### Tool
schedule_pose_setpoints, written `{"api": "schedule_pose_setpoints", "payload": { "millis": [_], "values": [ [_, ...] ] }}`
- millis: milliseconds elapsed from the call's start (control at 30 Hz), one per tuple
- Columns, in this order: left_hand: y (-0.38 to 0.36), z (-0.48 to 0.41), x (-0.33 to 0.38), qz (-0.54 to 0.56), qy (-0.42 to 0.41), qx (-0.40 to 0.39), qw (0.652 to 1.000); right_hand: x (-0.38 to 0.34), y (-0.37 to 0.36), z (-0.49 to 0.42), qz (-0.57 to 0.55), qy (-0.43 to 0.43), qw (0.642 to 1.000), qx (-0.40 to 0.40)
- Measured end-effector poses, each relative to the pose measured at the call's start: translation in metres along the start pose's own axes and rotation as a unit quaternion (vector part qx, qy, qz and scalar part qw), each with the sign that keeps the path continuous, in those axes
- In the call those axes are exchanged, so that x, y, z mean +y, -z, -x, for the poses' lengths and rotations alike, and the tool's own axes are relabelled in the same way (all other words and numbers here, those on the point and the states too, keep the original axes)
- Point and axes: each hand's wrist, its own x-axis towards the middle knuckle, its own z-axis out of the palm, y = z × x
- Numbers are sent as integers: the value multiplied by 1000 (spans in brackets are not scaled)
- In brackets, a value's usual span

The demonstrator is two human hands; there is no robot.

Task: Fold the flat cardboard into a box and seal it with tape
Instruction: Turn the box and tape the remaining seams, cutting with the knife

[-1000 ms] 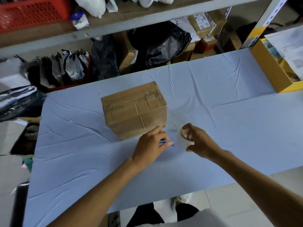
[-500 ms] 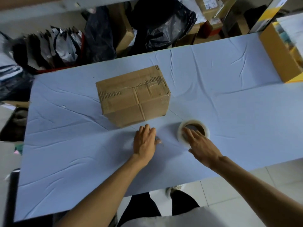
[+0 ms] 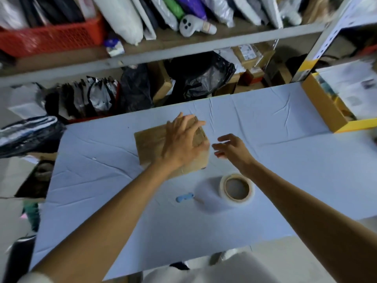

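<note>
A closed brown cardboard box [image 3: 152,145] sits on the pale blue table [image 3: 275,144], taped across its top. My left hand [image 3: 182,142] lies spread over the box's right half, fingers curled over its far edge and thumb on its right side. My right hand [image 3: 231,149] hovers just right of the box with fingers apart, holding nothing. A roll of clear tape [image 3: 237,188] lies flat on the table, nearer to me than the box. A small blue cutter [image 3: 184,197] lies left of the roll.
A yellow-edged cardboard tray [image 3: 326,107] with papers stands at the table's far right. Behind the table, shelves hold black bags, a red basket [image 3: 51,38] and parcels. The table's front edge is close to my body.
Both hands left the cutter and the tape roll on the table and moved forward to the box. My left hand now rests on the box; my right is beside it.
</note>
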Motion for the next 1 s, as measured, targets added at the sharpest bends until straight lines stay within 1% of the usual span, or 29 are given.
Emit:
{"api": "schedule_pose_setpoints", "payload": {
  "millis": [33, 67, 100, 200, 333, 467, 533, 633, 733, 767, 867, 900, 933, 1000],
  "values": [
    [-2, -2, -3, 27, 18, -59, 998, -2, -4, -2, -26, 1, 1000, -3],
    [-6, -1, -5, 51, 27, -92, 994, -2, -7, -3, -34, 6, 999, -6],
    [-10, 0, -6, 61, 25, -99, 993, -1, -9, -2, -37, 12, 999, -5],
    [-18, 0, -12, 66, 24, -84, 994, 6, -6, 3, -42, 36, 998, 9],
    [-19, -2, -13, 57, 28, -90, 994, 11, -5, 2, -48, 64, 997, 21],
    [-22, -3, -15, 19, 24, -86, 996, 17, -10, -5, -45, 63, 996, 48],
    [-23, -3, -15, 6, 23, -79, 997, 21, -10, -9, -15, 77, 996, 52],
    [-25, -4, -15, -19, 19, -64, 998, 22, -9, -13, 102, 131, 984, 67],
    [-25, -5, -16, -43, 11, -57, 997, 20, -10, -10, 146, 184, 970, 63],
    [-26, -4, -16, -47, 11, -56, 997, 20, -12, -7, 163, 214, 961, 67],
    [-30, 0, -15, -50, 20, -62, 997, 30, -13, 3, 238, 317, 914, 90],
    [-32, 1, -14, -54, 21, -64, 996, 32, -11, 5, 243, 329, 908, 95],
    [-32, 1, -14, -55, 19, -61, 996, 33, -9, 4, 238, 326, 911, 91],
    [-30, -1, -13, -38, 16, -51, 998, 30, -4, -1, 219, 287, 930, 77]
  ]
}}
